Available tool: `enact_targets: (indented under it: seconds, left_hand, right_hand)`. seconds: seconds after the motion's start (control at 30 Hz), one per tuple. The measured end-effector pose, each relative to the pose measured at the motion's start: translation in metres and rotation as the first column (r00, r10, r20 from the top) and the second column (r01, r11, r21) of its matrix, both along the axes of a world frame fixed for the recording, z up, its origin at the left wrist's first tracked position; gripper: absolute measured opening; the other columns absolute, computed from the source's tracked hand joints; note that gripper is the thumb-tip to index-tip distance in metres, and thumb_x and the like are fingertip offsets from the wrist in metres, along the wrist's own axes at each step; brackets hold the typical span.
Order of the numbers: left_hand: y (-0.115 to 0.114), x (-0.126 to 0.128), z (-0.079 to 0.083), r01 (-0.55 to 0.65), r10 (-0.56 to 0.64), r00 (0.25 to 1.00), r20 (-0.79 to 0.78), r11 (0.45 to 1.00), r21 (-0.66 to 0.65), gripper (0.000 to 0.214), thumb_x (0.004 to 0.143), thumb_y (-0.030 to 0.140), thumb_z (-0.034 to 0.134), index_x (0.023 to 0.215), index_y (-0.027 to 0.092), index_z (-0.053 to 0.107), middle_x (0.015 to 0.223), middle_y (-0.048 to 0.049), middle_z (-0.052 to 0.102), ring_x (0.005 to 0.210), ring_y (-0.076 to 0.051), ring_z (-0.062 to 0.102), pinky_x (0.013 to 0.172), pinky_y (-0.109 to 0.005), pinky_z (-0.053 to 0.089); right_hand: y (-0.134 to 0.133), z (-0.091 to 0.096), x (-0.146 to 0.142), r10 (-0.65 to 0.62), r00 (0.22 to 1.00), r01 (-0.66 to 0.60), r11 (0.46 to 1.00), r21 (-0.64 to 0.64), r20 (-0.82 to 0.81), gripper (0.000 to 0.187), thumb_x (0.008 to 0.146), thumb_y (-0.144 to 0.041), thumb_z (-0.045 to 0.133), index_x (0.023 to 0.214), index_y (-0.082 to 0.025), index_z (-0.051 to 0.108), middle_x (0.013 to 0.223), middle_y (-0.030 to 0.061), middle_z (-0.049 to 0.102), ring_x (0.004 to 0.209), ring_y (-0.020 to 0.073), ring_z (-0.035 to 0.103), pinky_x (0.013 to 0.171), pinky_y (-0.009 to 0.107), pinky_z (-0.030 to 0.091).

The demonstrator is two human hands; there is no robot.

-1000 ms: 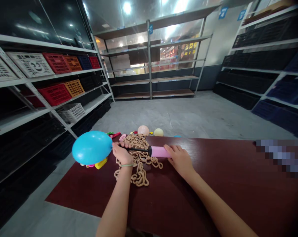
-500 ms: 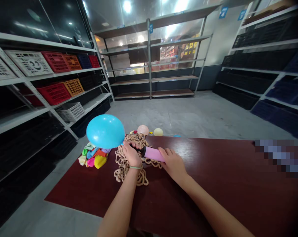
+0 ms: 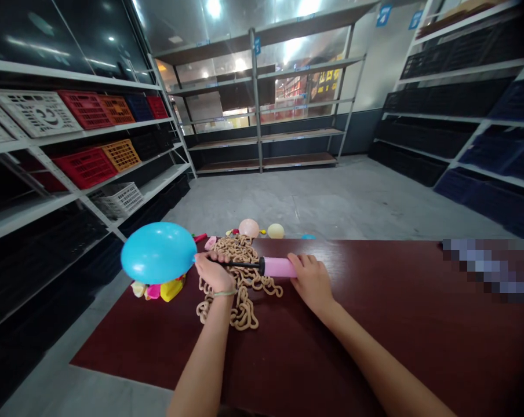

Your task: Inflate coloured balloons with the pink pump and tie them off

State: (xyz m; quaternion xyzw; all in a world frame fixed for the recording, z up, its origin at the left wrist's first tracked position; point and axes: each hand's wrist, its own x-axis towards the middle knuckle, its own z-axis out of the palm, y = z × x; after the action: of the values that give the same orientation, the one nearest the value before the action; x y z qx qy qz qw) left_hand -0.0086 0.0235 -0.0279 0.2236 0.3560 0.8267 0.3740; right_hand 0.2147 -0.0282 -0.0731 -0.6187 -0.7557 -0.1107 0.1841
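My left hand (image 3: 213, 273) is closed around the nozzle end of a hand pump, pinching the neck of an inflated blue balloon (image 3: 158, 252) that sticks out to the left. My right hand (image 3: 310, 280) grips the pump's pink barrel (image 3: 279, 267). The black rod (image 3: 240, 264) between my hands is drawn out. Both hands hover over a tangle of tan chain-like cord (image 3: 240, 284) on the dark red table (image 3: 375, 336).
A heap of uninflated coloured balloons (image 3: 157, 288) lies under the blue one. Two small inflated balloons (image 3: 262, 229) sit at the table's far edge. Shelving with coloured crates (image 3: 88, 162) lines the left; dark racks stand on the right. A blurred patch (image 3: 490, 266) covers the table's right.
The pump was pushed together half a second ago, with the balloon higher and nearer the middle. Now the rod is drawn out again and the balloon has swung back down to the left.
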Motion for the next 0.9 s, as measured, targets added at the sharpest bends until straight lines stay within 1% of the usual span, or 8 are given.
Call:
enact_targets:
  seconds: [0.17, 0.3, 0.43, 0.5, 0.57, 0.73, 0.83, 0.9]
  left_hand:
    - [-0.01, 0.038, -0.008, 0.053, -0.051, 0.996, 0.078, 0.998, -0.025, 0.026, 0.09, 0.04, 0.046, 0.073, 0.021, 0.037, 0.058, 0.0069, 0.037, 0.044, -0.008, 0.039, 0.043, -0.022, 0.035]
    - [-0.01, 0.037, -0.01, 0.047, -0.046, 0.997, 0.065, 0.999, -0.018, 0.027, 0.09, 0.042, 0.047, 0.075, 0.021, 0.04, 0.057, 0.0067, 0.042, 0.045, -0.009, 0.043, 0.046, -0.024, 0.041]
    - [0.0, 0.018, -0.008, -0.052, 0.051, 0.999, -0.013, 0.995, -0.091, 0.026, 0.091, 0.042, 0.046, 0.076, 0.02, 0.044, 0.058, 0.0046, 0.05, 0.047, -0.011, 0.05, 0.05, -0.027, 0.046]
    - [0.005, 0.004, -0.003, -0.123, 0.121, 0.992, -0.029, 0.985, -0.118, 0.026, 0.092, 0.04, 0.044, 0.077, 0.02, 0.046, 0.06, 0.0026, 0.055, 0.05, -0.011, 0.053, 0.054, -0.027, 0.048]
    - [0.008, -0.013, 0.007, -0.167, 0.167, 0.986, -0.017, 0.982, -0.09, 0.026, 0.093, 0.04, 0.041, 0.076, 0.02, 0.044, 0.063, 0.0018, 0.056, 0.052, -0.011, 0.055, 0.059, -0.027, 0.05]
    - [0.002, -0.067, 0.031, -0.136, 0.136, 0.987, -0.087, 0.991, 0.012, 0.027, 0.093, 0.043, 0.045, 0.077, 0.021, 0.041, 0.069, -0.0009, 0.062, 0.062, -0.014, 0.065, 0.068, -0.031, 0.056]
    - [-0.009, -0.084, 0.032, -0.08, 0.084, 0.978, -0.191, 0.996, 0.027, 0.027, 0.094, 0.042, 0.045, 0.078, 0.02, 0.043, 0.068, -0.001, 0.064, 0.063, -0.014, 0.066, 0.069, -0.03, 0.055]
    - [-0.014, -0.082, 0.026, -0.031, 0.033, 0.97, -0.241, 0.999, 0.01, 0.028, 0.094, 0.042, 0.044, 0.077, 0.02, 0.045, 0.067, -0.0009, 0.064, 0.061, -0.013, 0.065, 0.067, -0.028, 0.054]
  right_hand:
    - [-0.01, -0.004, -0.023, 0.061, 0.996, -0.064, 0.997, -0.05, -0.063, 0.051, 0.083, -0.021, 0.062, 0.132, -0.02, 0.047, 0.109, 0.0094, 0.063, 0.099, 0.0244, 0.052, 0.08, 0.034, 0.037]
    - [-0.01, -0.009, -0.021, 0.151, 0.986, -0.151, 0.989, 0.001, -0.077, 0.048, 0.087, -0.024, 0.06, 0.134, -0.022, 0.047, 0.115, 0.009, 0.062, 0.101, 0.024, 0.053, 0.083, 0.034, 0.039]
    - [-0.009, -0.014, -0.025, 0.191, 0.977, -0.187, 0.981, 0.049, -0.091, 0.05, 0.09, -0.028, 0.058, 0.138, -0.024, 0.046, 0.121, 0.0088, 0.061, 0.101, 0.0225, 0.054, 0.083, 0.033, 0.042]
    - [-0.01, -0.015, -0.025, 0.196, 0.976, -0.191, 0.98, 0.061, -0.094, 0.05, 0.091, -0.03, 0.057, 0.139, -0.023, 0.046, 0.122, 0.0087, 0.061, 0.101, 0.0224, 0.055, 0.083, 0.033, 0.043]
    - [-0.011, -0.016, -0.023, 0.176, 0.978, -0.169, 0.983, 0.072, -0.111, 0.048, 0.092, -0.031, 0.057, 0.138, -0.023, 0.048, 0.122, 0.0087, 0.061, 0.101, 0.0222, 0.055, 0.083, 0.033, 0.043]
    - [-0.009, -0.015, -0.017, 0.089, 0.984, -0.081, 0.995, 0.057, -0.152, 0.049, 0.092, -0.033, 0.056, 0.14, -0.022, 0.047, 0.121, 0.0089, 0.061, 0.1, 0.0219, 0.055, 0.084, 0.031, 0.042]
    - [-0.01, -0.014, -0.019, 0.1, 0.987, -0.095, 0.994, 0.044, -0.124, 0.05, 0.092, -0.034, 0.057, 0.141, -0.025, 0.048, 0.122, 0.0089, 0.061, 0.1, 0.0223, 0.055, 0.083, 0.031, 0.04]
    - [-0.011, -0.013, -0.021, 0.132, 0.986, -0.128, 0.991, 0.046, -0.099, 0.05, 0.092, -0.034, 0.057, 0.141, -0.027, 0.048, 0.124, 0.0094, 0.06, 0.103, 0.0237, 0.053, 0.085, 0.033, 0.039]
